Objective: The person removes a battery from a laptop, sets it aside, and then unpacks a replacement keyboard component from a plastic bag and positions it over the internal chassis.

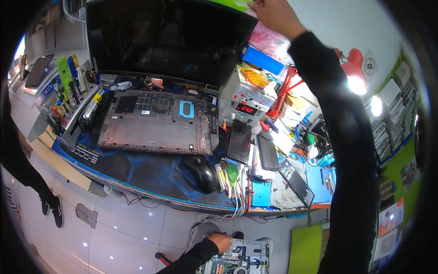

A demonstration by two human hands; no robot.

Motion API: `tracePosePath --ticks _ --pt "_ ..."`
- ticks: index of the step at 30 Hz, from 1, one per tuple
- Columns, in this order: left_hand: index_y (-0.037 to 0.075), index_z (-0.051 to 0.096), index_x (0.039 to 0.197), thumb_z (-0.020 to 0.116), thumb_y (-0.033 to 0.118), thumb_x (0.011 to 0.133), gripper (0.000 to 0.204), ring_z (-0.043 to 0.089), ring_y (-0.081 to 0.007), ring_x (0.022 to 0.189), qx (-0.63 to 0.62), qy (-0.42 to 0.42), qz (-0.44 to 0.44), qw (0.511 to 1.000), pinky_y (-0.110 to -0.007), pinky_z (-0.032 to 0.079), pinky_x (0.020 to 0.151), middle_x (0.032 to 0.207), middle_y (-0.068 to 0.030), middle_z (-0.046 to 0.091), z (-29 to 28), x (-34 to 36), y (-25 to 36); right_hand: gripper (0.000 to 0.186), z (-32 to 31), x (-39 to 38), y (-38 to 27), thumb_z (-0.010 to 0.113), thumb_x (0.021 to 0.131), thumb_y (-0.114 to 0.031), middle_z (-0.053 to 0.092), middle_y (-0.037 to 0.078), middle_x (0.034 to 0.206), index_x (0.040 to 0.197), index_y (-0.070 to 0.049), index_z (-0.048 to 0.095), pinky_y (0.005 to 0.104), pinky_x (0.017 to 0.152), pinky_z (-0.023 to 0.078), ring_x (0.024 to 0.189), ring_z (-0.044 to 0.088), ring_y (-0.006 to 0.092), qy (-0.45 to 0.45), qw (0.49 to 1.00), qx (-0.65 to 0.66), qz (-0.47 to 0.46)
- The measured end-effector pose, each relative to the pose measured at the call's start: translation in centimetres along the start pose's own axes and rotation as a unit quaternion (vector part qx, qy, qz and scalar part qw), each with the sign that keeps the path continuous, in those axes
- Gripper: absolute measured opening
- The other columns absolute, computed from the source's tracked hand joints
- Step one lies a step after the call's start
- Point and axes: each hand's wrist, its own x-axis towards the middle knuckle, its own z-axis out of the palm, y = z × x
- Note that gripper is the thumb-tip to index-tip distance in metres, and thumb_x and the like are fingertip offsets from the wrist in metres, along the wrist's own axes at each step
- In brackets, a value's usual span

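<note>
My right hand (273, 16) is stretched far up past the top corner of a large dark screen (169, 41). Its fingertips touch a green-edged thing (232, 3) just above a pink bag (269, 41); the frame edge cuts off the grip. Down at the lower edge, my left hand (221, 241) rests curled on the corner of an opened device with a bare circuit board (244, 260). On the blue bench mat (137, 171) between the hands lies an upturned grey laptop base (155, 123).
A black mouse (203, 173), a bench power supply (244, 98) with red digits, two dark phones (239, 141), a lit red lamp (353, 68) and a screwdriver rack (68, 100) crowd the bench. Another person's shoes (52, 208) stand at left. A green box (305, 249) sits on the floor.
</note>
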Motion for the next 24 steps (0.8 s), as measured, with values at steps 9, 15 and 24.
tracePosePath --ticks 9,15,24 --pt "0.006 0.069 0.11 0.053 0.04 0.101 0.039 0.069 -0.0377 0.087 -0.031 0.08 -0.001 0.996 -0.05 0.055 0.08 0.095 -0.0177 0.07 -1.4 -1.9 -1.9 0.044 10.0 12.4 13.0 0.072 0.081 -0.029 0.069 0.03 0.111 0.108 0.006 0.07 0.0491 0.092 0.053 0.107 0.066 0.0441 -0.072 0.975 -0.205 0.046" --pt "0.008 0.07 0.104 0.057 0.041 0.098 0.035 0.069 -0.0356 0.081 -0.031 0.141 -0.021 0.989 -0.049 0.055 0.076 0.089 -0.0148 0.069 -1.0 -3.4 -3.8 0.048 10.2 13.9 10.8 0.076 0.08 -0.035 0.07 0.026 0.115 0.111 0.003 0.07 0.048 0.094 0.054 0.11 0.067 0.0416 -0.153 0.944 -0.281 0.082" --pt "0.005 0.067 0.106 0.053 0.038 0.101 0.037 0.07 -0.0366 0.088 -0.042 0.098 -0.043 0.993 -0.051 0.053 0.085 0.093 -0.0176 0.071 -2.9 -4.4 -3.7 0.027 10.6 15.6 12.9 0.067 0.087 -0.025 0.073 0.021 0.102 0.097 -0.002 0.075 0.045 0.088 0.056 0.098 0.07 0.0394 -0.033 0.939 -0.328 0.097"
